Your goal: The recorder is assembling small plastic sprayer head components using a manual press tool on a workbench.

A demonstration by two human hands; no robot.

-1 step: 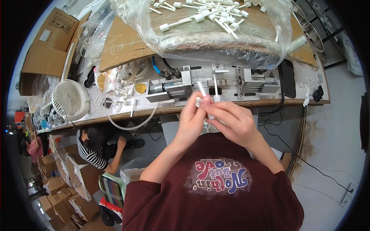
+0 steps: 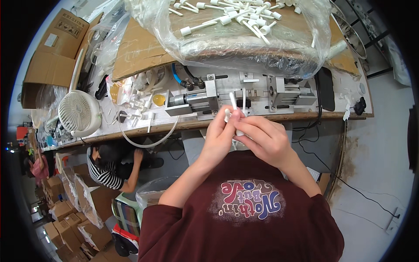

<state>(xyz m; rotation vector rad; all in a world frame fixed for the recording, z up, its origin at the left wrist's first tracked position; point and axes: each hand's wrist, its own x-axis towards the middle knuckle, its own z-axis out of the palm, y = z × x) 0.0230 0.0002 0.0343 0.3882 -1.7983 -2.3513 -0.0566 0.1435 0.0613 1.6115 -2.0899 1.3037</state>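
My two hands meet in front of my chest, just off the front edge of the bench. My left hand is closed, its fingers pinching a white plastic stick that points up toward the bench; a small white end also shows at these fingers. My right hand is closed on a second white plastic stick, standing almost parallel to the first. Fingers hide the lower ends of both, so I cannot tell whether they touch. Behind them sits a metal clamping fixture with cylinders on both sides.
White capped sticks lie heaped on clear plastic over cardboard. Left on the bench are a white fan, white fittings and a looping clear hose. A person in a striped top sits low at left.
The stick in my left hand has shifted slightly right, closer to the other one. The stick in my right hand sits a little lower. At left, the other person's arm has moved up.
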